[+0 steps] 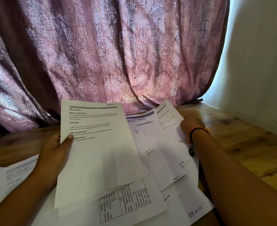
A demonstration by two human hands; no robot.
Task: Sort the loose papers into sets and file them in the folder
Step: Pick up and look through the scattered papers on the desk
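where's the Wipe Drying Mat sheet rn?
Head view, left of centre: the left hand pinches the Wipe Drying Mat sheet by its left edge, raised over the loose paper pile, with the Bed Sheets page just to its right.

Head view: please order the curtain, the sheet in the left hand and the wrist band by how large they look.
1. curtain
2. sheet, enlarged by nearness to the camera
3. wrist band
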